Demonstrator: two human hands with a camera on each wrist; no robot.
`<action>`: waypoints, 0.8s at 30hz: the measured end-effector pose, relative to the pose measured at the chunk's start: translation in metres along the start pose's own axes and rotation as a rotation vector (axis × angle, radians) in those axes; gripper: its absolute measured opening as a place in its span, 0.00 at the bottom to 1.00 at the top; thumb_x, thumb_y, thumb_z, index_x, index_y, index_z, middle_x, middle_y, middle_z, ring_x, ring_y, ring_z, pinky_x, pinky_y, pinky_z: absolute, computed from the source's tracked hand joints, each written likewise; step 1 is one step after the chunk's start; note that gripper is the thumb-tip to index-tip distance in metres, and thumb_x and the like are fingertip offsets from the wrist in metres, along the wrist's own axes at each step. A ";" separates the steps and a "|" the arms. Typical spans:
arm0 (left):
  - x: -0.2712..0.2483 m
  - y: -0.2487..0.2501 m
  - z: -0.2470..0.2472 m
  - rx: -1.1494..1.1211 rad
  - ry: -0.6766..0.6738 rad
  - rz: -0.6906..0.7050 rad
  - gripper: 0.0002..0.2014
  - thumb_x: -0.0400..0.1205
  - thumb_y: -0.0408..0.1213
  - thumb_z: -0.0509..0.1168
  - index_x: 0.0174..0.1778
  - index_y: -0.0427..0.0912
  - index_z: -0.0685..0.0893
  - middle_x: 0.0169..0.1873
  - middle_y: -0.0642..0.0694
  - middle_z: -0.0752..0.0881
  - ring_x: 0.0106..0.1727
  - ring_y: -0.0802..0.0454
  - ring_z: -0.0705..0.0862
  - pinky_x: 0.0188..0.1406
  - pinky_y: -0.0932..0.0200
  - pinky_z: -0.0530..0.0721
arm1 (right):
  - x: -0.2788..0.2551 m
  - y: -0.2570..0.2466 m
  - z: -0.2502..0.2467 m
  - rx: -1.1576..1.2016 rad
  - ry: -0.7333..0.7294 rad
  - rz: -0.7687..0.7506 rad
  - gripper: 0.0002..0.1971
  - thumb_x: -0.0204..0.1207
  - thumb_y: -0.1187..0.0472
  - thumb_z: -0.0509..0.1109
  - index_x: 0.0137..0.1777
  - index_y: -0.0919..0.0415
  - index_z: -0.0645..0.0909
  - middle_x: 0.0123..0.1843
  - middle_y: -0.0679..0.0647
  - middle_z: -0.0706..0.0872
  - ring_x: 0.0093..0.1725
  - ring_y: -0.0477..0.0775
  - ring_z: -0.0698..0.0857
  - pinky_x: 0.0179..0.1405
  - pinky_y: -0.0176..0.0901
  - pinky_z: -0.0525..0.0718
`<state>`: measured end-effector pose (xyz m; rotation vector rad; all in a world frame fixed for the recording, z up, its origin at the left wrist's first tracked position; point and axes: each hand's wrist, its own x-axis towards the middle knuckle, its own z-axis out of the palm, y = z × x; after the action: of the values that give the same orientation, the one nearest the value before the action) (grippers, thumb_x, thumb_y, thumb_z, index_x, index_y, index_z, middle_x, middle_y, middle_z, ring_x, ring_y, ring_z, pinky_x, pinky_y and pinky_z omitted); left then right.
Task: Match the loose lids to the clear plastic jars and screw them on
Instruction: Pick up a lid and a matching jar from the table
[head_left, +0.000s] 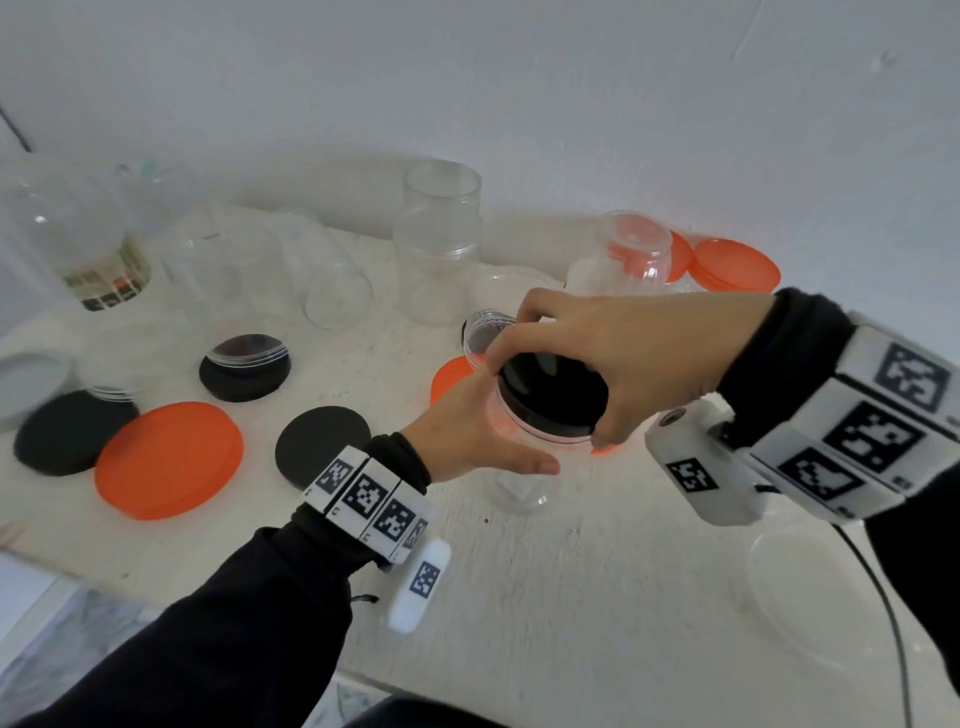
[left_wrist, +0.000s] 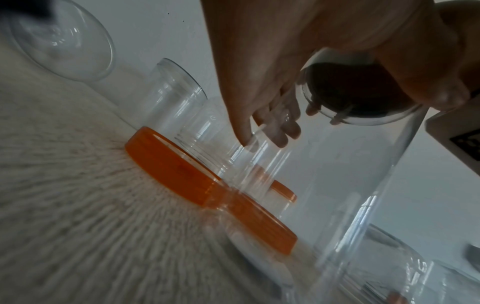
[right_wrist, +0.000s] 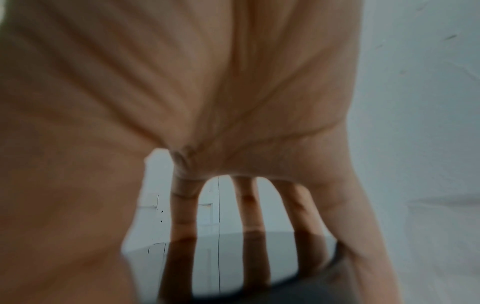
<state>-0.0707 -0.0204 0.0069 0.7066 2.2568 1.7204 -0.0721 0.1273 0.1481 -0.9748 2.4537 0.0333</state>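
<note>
From the head view, a black lid (head_left: 553, 395) is being gripped around its rim by the right hand (head_left: 623, 353) atop a clear jar (head_left: 519, 467), near the worktop's (head_left: 597, 597) middle, which is being clasped by the left hand (head_left: 467, 436).

From the left wrist, fingers (left_wrist: 283, 131) are being seen curled round the jar's wall.

From the right wrist, fingertips (right_wrist: 182, 226) are being pressed on the lid's edge.

Clear jar (head_left: 519, 467) upright near the table's (head_left: 571, 597) middle, black lid (head_left: 553, 397) seated on its mouth. Loose lids toward the left edge: big orange lid (head_left: 169, 460), two black lids (head_left: 72, 431) (head_left: 322, 444). Another orange lid (head_left: 735, 270) near the far right corner. Tall open jar (head_left: 439, 244) upright near the far edge. Small jar (head_left: 244, 364) mouth-down on a black lid.
</note>
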 end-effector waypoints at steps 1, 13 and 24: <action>0.000 0.000 0.000 0.001 -0.002 0.000 0.44 0.57 0.52 0.78 0.68 0.48 0.69 0.58 0.58 0.80 0.62 0.65 0.77 0.63 0.68 0.75 | 0.000 0.000 0.000 0.009 -0.001 -0.002 0.43 0.60 0.60 0.81 0.71 0.36 0.62 0.62 0.44 0.63 0.56 0.51 0.76 0.52 0.48 0.83; -0.001 0.005 0.002 -0.001 0.043 0.005 0.37 0.56 0.45 0.81 0.59 0.62 0.71 0.54 0.65 0.81 0.60 0.71 0.78 0.56 0.77 0.74 | 0.002 -0.007 0.001 -0.083 0.118 0.111 0.38 0.56 0.39 0.78 0.66 0.42 0.66 0.49 0.45 0.73 0.47 0.47 0.77 0.38 0.37 0.77; -0.001 0.004 0.002 0.003 0.027 0.019 0.39 0.56 0.48 0.80 0.63 0.57 0.71 0.55 0.62 0.81 0.60 0.69 0.78 0.57 0.75 0.74 | -0.002 -0.009 -0.006 -0.135 -0.060 0.094 0.48 0.61 0.46 0.80 0.77 0.35 0.53 0.64 0.48 0.66 0.58 0.51 0.75 0.55 0.43 0.80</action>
<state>-0.0680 -0.0185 0.0103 0.7121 2.2780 1.7457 -0.0672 0.1209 0.1555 -0.9000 2.4658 0.2596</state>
